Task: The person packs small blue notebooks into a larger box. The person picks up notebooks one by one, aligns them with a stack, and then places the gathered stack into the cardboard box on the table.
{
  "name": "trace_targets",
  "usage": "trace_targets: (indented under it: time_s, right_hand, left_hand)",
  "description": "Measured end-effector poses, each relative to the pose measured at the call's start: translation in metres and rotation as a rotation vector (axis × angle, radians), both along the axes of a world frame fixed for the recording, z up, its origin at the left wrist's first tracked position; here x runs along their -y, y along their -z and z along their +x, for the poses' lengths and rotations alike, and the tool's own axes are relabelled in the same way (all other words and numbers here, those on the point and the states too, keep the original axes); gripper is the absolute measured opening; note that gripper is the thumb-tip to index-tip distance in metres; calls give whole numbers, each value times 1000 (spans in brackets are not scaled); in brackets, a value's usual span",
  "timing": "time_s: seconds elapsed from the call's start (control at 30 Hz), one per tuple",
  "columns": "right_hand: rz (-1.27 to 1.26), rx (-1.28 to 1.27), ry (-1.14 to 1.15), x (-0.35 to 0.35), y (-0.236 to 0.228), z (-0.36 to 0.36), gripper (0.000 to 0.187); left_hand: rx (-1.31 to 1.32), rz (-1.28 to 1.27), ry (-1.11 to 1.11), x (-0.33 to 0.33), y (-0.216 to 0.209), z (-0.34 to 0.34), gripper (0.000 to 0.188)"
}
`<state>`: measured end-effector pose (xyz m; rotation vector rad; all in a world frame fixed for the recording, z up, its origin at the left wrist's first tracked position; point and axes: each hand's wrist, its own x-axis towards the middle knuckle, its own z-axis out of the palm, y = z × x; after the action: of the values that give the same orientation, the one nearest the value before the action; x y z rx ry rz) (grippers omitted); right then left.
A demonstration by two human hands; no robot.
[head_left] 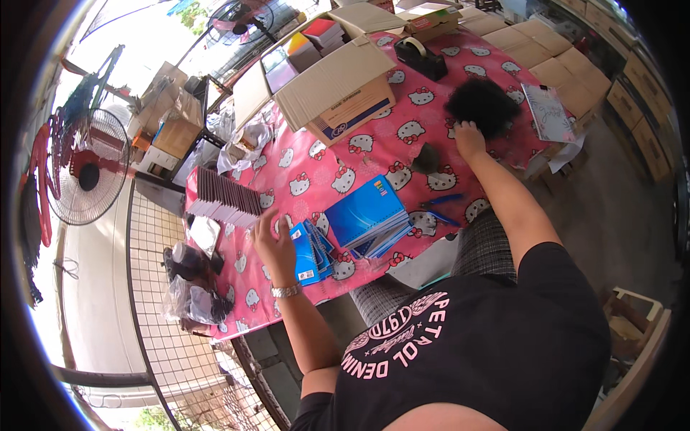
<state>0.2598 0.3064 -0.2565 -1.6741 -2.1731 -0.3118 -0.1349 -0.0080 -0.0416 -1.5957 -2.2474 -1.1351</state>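
My left hand [274, 246], a metal watch on its wrist, is raised beside a small stack of blue notebooks [307, 253]. Its fingers are apart and hold nothing that I can see. To its right lies a larger pile of blue-covered notebooks [366, 213]. Just beyond the left hand stands a row of closely packed booklets [221, 195] with dark red edges. Far to the right, my right hand [470, 141] is at the near edge of a black, fuzzy-looking heap [483, 106]. Its fingers are curled together; whatever they grip is too small to make out.
A pink patterned cloth [298, 185] covers the table. An open carton [343, 93] with books stands at the back, near a black tape dispenser [420, 59]. Blue-handled pliers [440, 208] and a small dark lump [426, 159] lie by the notebooks. A fan [88, 176] stands left.
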Motion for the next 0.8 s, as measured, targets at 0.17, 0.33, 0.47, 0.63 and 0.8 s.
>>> trace_targets:
  time_s: [0.17,0.33,0.47,0.63,0.8]
  right_hand:
    - [-235,-74,25,7,-19,-11,19]
    - [-100,-654,-265,17,-63,-26,27]
    - [-27,-621,-644,69,-139,-48,35]
    - [-290,-752,-969,144,-219,-57,24]
    - [-131,-888,-1064,161,-222,-82,15]
  left_hand:
    - [-141,31,355,12,-4,68,22]
    - [-348,-204,560,-6,-10,126,27]
    - [-336,-290,648,-6,-20,118,28]
    - [-277,-235,612,-24,-60,104,22]
    - [-419,-145,420,-32,-42,112,18]
